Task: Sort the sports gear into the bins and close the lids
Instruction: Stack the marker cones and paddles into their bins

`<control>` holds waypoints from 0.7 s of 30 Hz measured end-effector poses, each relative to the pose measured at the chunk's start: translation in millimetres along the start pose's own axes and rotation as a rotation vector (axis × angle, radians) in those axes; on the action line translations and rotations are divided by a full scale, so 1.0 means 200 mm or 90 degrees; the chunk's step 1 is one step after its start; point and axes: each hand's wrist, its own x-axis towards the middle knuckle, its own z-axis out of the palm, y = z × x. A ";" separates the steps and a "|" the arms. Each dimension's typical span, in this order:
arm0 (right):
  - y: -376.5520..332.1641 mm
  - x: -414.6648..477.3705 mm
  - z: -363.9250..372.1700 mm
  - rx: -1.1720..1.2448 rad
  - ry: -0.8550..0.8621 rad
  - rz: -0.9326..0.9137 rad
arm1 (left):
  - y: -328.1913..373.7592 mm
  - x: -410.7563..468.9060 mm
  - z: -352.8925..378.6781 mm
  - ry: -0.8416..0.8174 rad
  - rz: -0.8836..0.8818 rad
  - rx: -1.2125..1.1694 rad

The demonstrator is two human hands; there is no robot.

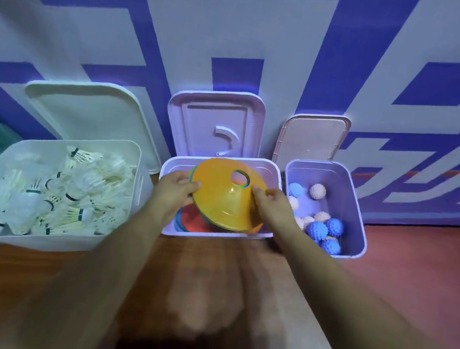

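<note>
I see cones (226, 196) held tilted over middle bin (275, 179) | left hand (172, 190), right hand (271, 204) pinch stack rims | risk: tilt slips stack, snags on near rim, jamming lid (214, 124).

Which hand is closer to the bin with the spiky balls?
Right. The right hand holds the cone stack on the side next to the spiky-ball bin; the left hand holds its opposite side, with the stack between it and the bin.
</note>
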 end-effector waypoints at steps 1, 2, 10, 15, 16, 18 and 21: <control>0.01 0.04 0.01 -0.031 -0.021 -0.007 | -0.02 0.05 0.02 0.015 -0.008 0.025; 0.01 0.07 0.02 -0.057 -0.043 -0.010 | -0.05 0.09 0.02 0.028 -0.013 0.054; 0.17 0.19 0.14 -0.329 -0.151 -0.064 | -0.23 0.16 0.11 -0.006 0.022 0.427; 0.22 0.20 0.17 -0.384 -0.147 -0.128 | -0.28 0.16 0.15 0.000 0.116 0.501; 0.22 0.20 0.17 -0.386 -0.145 -0.136 | -0.29 0.17 0.16 0.006 0.121 0.510; 0.21 0.18 0.14 -0.378 -0.144 -0.160 | -0.29 0.17 0.16 0.004 0.119 0.542; 0.18 0.10 0.02 -0.320 -0.123 -0.199 | -0.25 0.14 0.15 0.025 0.112 0.559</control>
